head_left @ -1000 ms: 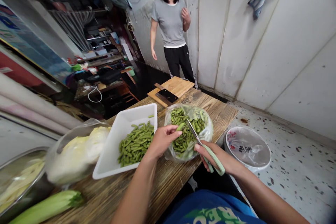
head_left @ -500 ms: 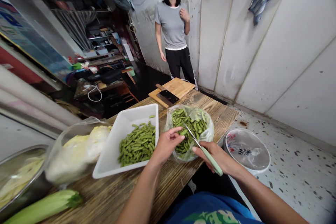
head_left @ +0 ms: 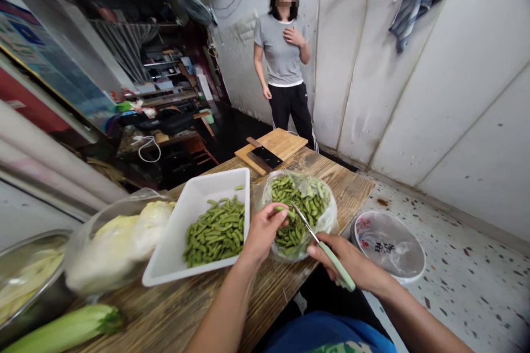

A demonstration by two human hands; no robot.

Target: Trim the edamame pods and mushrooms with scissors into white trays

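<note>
My left hand (head_left: 264,230) pinches a green edamame pod (head_left: 282,209) between thumb and fingers. It is held over a clear plastic bag (head_left: 330,215) full of edamame pods (head_left: 315,198). Light-green-handled scissors (head_left: 333,262) are gripped in my right hand (head_left: 340,256), their metal blades pointing up and left, with the tip close to the pod. Whether the blades touch the pod I cannot tell. On the left of the bag stands a white tray (head_left: 170,251) with a heap of pods in it.
A cleaver (head_left: 265,156) lies on a wooden cutting board (head_left: 285,143) at the table's far end. Bagged cabbages (head_left: 128,234), a metal bowl (head_left: 39,309) and a long green squash (head_left: 62,330) are at left. A lined bin (head_left: 389,245) stands right; a person (head_left: 285,55) stands beyond the table.
My left fingers, spread over the bag before, are now closed on a pod. The scissors stay in my right hand near the same place. The person's raised hand now lies flat on the chest.
</note>
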